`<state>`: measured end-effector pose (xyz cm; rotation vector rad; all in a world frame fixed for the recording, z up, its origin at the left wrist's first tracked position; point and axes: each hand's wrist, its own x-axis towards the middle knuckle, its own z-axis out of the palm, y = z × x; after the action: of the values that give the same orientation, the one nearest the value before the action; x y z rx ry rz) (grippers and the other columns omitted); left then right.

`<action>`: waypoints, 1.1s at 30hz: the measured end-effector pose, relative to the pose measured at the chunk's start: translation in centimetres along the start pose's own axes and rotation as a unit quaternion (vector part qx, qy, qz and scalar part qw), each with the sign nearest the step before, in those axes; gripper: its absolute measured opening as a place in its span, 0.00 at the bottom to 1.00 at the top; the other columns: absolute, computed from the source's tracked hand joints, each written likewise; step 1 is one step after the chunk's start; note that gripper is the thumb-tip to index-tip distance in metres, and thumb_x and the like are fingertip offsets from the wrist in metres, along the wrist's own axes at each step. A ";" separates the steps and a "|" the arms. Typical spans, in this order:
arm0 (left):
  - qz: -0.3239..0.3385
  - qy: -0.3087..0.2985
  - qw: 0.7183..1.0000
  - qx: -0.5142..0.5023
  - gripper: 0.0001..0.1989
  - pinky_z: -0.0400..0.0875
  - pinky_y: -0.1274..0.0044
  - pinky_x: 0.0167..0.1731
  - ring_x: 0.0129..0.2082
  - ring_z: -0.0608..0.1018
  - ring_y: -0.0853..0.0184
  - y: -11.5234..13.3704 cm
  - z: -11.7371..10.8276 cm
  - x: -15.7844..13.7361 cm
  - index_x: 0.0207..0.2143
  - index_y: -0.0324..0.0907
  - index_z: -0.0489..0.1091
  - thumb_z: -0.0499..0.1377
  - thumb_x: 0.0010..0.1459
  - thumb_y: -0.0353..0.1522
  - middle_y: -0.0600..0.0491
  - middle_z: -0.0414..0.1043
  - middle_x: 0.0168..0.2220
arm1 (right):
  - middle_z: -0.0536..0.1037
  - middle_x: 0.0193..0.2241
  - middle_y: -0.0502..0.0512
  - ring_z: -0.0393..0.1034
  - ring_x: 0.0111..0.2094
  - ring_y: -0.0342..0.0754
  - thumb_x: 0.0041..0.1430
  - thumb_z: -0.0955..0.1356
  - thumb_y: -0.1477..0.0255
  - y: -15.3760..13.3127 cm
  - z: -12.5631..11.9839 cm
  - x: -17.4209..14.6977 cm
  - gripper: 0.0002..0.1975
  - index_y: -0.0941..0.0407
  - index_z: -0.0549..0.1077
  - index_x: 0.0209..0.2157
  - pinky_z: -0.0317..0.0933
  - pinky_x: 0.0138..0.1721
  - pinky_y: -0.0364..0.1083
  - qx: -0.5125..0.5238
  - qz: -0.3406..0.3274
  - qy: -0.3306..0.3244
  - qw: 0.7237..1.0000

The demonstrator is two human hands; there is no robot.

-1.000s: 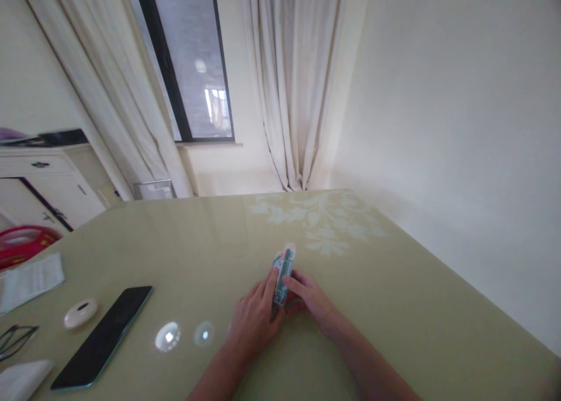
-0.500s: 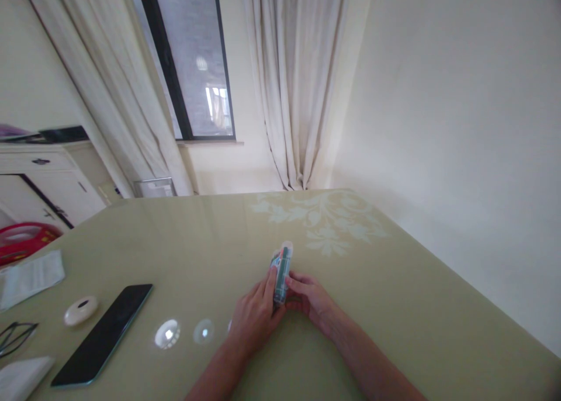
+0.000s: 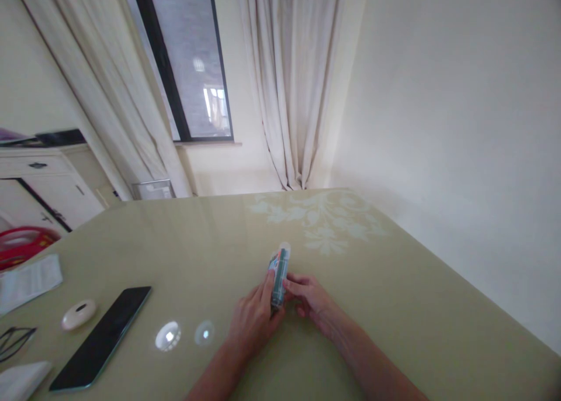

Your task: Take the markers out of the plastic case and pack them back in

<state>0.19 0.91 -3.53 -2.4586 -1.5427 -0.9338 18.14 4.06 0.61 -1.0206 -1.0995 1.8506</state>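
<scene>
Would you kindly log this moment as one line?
left hand: holding clear plastic case | right hand: at the case's right edge | table: dark-screened smartphone left of both hands

the hands (image 3: 250, 320) (image 3: 312, 300) and forearms (image 3: 370, 354) are bare.

Left hand (image 3: 252, 322) partly hid the clear plastic case (image 3: 280, 275); print too small to read. Left edge cut off red object (image 3: 33, 250), nine o'clock, and white object (image 3: 21, 379), eight o'clock.
</scene>
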 end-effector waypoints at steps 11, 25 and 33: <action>-0.009 -0.002 1.000 0.003 0.33 0.82 0.69 0.40 0.45 0.84 0.56 -0.2 -0.4 0.2 0.69 0.44 0.55 0.56 0.62 0.34 0.43 0.78 0.55 | 0.82 0.33 0.54 0.71 0.29 0.43 0.51 0.77 0.57 -0.2 0.3 -0.1 0.21 0.54 0.83 0.43 0.55 0.23 0.38 0.017 0.002 0.001 1.000; -0.031 0.002 0.999 0.024 0.32 0.81 0.72 0.38 0.43 0.84 0.58 0.6 -0.8 0.2 0.68 0.43 0.57 0.56 0.63 0.34 0.43 0.79 0.53 | 0.82 0.42 0.58 0.76 0.44 0.51 0.52 0.77 0.59 0.2 1.2 -0.3 0.21 0.56 0.80 0.44 0.65 0.53 0.51 0.111 -0.026 -0.045 0.992; -0.043 0.003 0.999 0.027 0.28 0.81 0.71 0.38 0.43 0.85 0.57 1.0 -0.8 0.2 0.66 0.40 0.58 0.53 0.66 0.36 0.42 0.79 0.52 | 0.83 0.39 0.57 0.77 0.41 0.51 0.52 0.78 0.58 0.5 1.4 -0.2 0.21 0.57 0.81 0.43 0.65 0.53 0.51 0.113 -0.029 -0.052 0.992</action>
<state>0.69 0.28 -2.50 -2.3683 -1.6622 -0.8980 16.87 3.28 0.67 -0.7627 -0.9430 1.9484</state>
